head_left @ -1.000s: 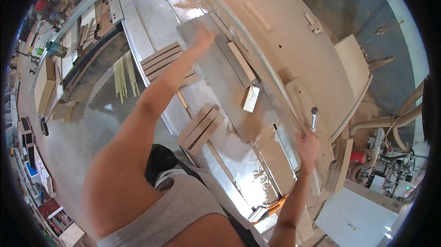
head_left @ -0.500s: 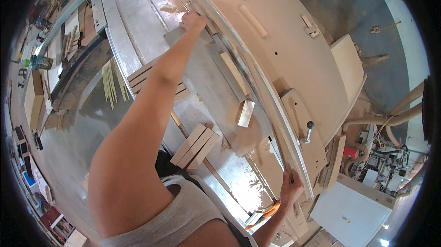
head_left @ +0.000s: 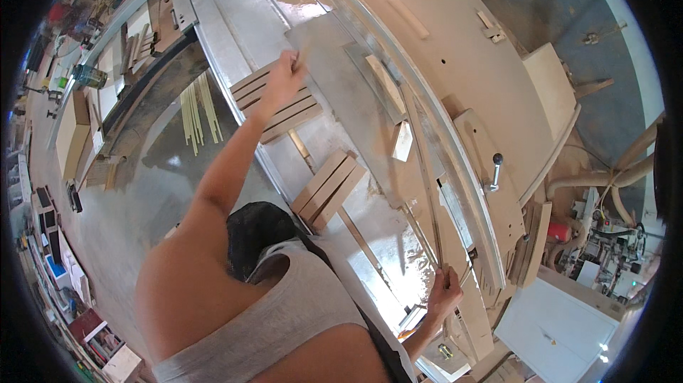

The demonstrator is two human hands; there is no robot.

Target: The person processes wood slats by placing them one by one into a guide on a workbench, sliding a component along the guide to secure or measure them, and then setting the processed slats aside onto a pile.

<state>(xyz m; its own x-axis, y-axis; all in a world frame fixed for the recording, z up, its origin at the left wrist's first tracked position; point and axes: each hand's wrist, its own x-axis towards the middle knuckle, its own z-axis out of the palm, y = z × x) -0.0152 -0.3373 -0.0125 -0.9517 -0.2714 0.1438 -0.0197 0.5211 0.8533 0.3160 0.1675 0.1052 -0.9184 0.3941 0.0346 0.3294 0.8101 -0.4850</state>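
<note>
My left hand (head_left: 284, 78) is raised over the saw table beside a stack of slotted wooden boards (head_left: 292, 114). Its fingers are closed on a small light wood piece (head_left: 304, 54), which is motion-blurred. At the near end of the metal fence (head_left: 469, 176), my right hand (head_left: 445, 292) pinches the end of a long thin wooden strip (head_left: 427, 191). The strip runs along the fence's left side. Left of its far end, a short wooden block (head_left: 385, 82) lies on the grey table, with a pale block (head_left: 402, 142) just nearer.
Another group of short boards (head_left: 329, 187) rests at the near table edge. Beyond the fence, a wide brown panel (head_left: 427, 63) carries offcuts. A crank handle (head_left: 496, 169) stands up on the right. A white cabinet (head_left: 555, 326) and hoses (head_left: 612, 176) are farther right.
My left hand has pulled back from the far end of the fence toward me, carrying a small wood piece. At the near end, my right hand has drawn slightly left, the strip now angled off the fence.
</note>
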